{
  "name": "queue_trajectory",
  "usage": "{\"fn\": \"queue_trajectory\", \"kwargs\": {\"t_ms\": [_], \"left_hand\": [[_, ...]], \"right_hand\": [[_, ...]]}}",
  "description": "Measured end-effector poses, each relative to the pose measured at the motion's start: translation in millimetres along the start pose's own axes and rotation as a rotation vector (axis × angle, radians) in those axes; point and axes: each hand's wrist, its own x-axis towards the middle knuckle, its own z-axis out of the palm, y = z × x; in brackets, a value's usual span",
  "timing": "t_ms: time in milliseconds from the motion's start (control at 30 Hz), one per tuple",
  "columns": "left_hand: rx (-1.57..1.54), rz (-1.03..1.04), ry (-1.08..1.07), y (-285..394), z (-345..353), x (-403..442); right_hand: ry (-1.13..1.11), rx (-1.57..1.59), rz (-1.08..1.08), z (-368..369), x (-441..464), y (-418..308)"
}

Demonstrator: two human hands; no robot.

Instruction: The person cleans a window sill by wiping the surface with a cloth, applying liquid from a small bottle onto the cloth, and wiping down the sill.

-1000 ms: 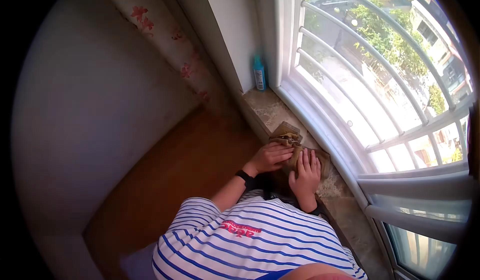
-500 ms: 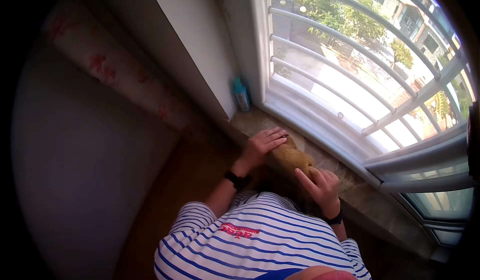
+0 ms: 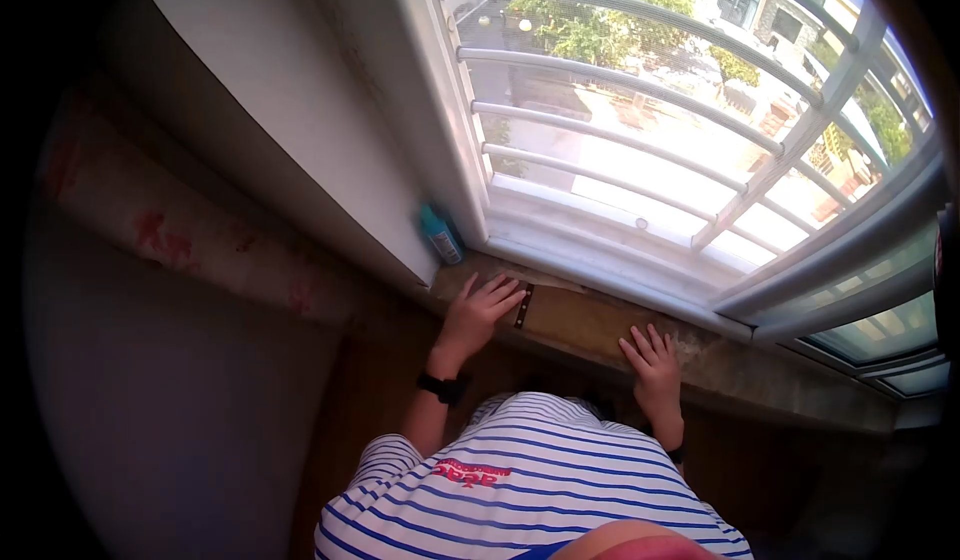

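A tan cloth [image 3: 580, 322] lies spread flat on the stone windowsill. Along its left edge runs a dark strip [image 3: 524, 307] with small light dots. My left hand [image 3: 472, 322] rests at that edge, fingers spread, the fingertips beside or just touching the strip. At the cloth's right end is my right hand [image 3: 655, 365], palm down with its fingers stretched out. Neither hand grips anything. A dark band circles my left wrist.
A teal bottle [image 3: 441, 237] stands in the sill's left corner, against the window frame. Behind the sill [image 3: 740, 368] is a window with white bars [image 3: 620, 130]. An angled window pane [image 3: 870, 330] is at the right. A pale wall edge [image 3: 300, 130] rises at the left.
The cloth was bunched up between my hands and now lies flat. My hands have moved apart, and the right hand's fingers have opened off the cloth. The camera view has shifted.
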Motion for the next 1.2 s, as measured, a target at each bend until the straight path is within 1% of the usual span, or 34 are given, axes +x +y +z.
{"fn": "queue_trajectory", "kwargs": {"t_ms": [33, 67, 100, 133, 167, 200, 267, 333, 433, 467, 533, 567, 633, 733, 800, 867, 900, 933, 967, 1033, 1133, 1200], "left_hand": [[0.041, -0.02, -0.047, 0, -6, 1], [0.041, -0.006, -0.043, -4, -6, 2], [0.064, -0.011, 0.015, -8, -4, 3], [0.081, -0.019, 0.065, -8, -2, 1], [0.078, -0.009, 0.061, -6, 0, -3], [0.03, -0.013, 0.071, -8, 0, -3], [-0.022, -0.002, 0.081, -11, 5, -6], [-0.121, -0.095, 0.169, -21, 9, -21], [-0.115, -0.097, 0.176, -30, 8, -32], [-0.125, -0.087, 0.166, -28, 2, -31], [-0.121, -0.096, 0.003, -23, -12, -30], [-0.124, -0.084, 0.0, -22, -18, -28], [0.033, 0.006, -0.119, -20, -28, -26], [0.024, 0.019, -0.136, 0, -28, -24], [-0.039, -0.001, -0.103, 16, -7, -20], [0.028, -0.124, -0.101, 46, 14, -5], [0.085, -0.137, -0.077, 55, 35, 0], [0.099, -0.141, -0.032, 59, 60, 2], [0.12, -0.142, -0.002, 66, 67, 21], [0.131, -0.152, -0.023, 92, 70, 18], [0.138, -0.106, -0.028, 117, 87, 38], [0.111, -0.046, 0.004, 147, 96, 48]], "right_hand": [[-0.052, -0.004, 0.006, -9, 1, -7], [-0.097, -0.01, 0.009, -12, 7, -13], [-0.082, -0.016, 0.013, -11, 17, -18], [-0.071, 0.063, -0.001, -10, 25, -25], [-0.061, 0.146, -0.013, -8, 29, -35], [-0.049, 0.144, -0.002, -1, 34, -43], [-0.11, 0.052, -0.03, 21, 44, -53], [-0.118, 0.001, -0.02, 37, 49, -54], [-0.099, -0.007, -0.002, 43, 53, -54], [-0.09, -0.008, -0.016, 44, 51, -53], [-0.077, -0.011, -0.019, 44, 48, -52], [-0.077, 0.0, -0.026, 44, 49, -52], [-0.068, 0.009, -0.025, 44, 50, -52], [-0.068, -0.034, -0.015, 43, 53, -53], [-0.049, -0.011, -0.026, 41, 54, -51], [-0.03, -0.067, -0.038, 38, 47, -53], [-0.033, -0.012, -0.042, 43, 42, -50], [-0.026, 0.034, -0.047, 45, 52, -35], [-0.004, -0.003, -0.053, 39, 60, -23], [-0.001, 0.012, -0.042, 35, 39, -20], [0.048, 0.007, -0.065, 22, 16, 17], [0.029, 0.015, -0.068, 4, -3, 49]]}}
